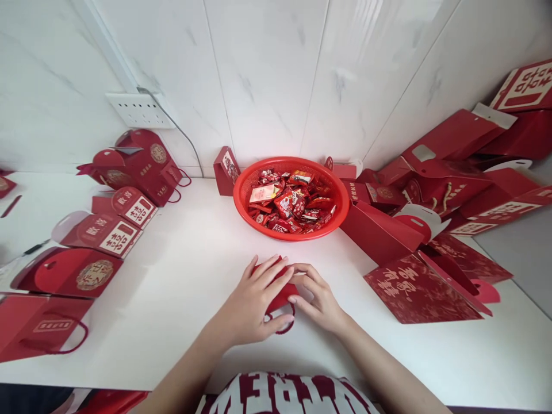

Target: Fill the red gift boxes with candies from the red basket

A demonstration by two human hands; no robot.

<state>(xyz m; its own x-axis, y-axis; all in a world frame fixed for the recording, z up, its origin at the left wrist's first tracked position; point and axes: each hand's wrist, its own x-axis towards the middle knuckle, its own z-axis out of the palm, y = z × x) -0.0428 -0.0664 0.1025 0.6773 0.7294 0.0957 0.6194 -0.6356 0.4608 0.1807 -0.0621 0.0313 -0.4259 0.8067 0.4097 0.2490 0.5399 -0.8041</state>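
A small red gift box (282, 294) with a dark red cord handle (286, 329) sits between my hands near the front of the table. My left hand (252, 305) lies over its left side and top, fingers stretched across it and thumb by the cord. At the right edge, my right hand (318, 300) grips it with bent fingers and thumb. Much of the box is hidden beneath the fingers. Just beyond, a red plastic basket (291, 233) holds many red-wrapped candies (293, 202).
Red gift boxes (98, 276) line the left side of the white table (181, 287). More boxes (422, 287) are piled on the right, some with flaps up. One small box (226, 171) stands by the tiled wall, near a power strip (140, 110) with a grey cable.
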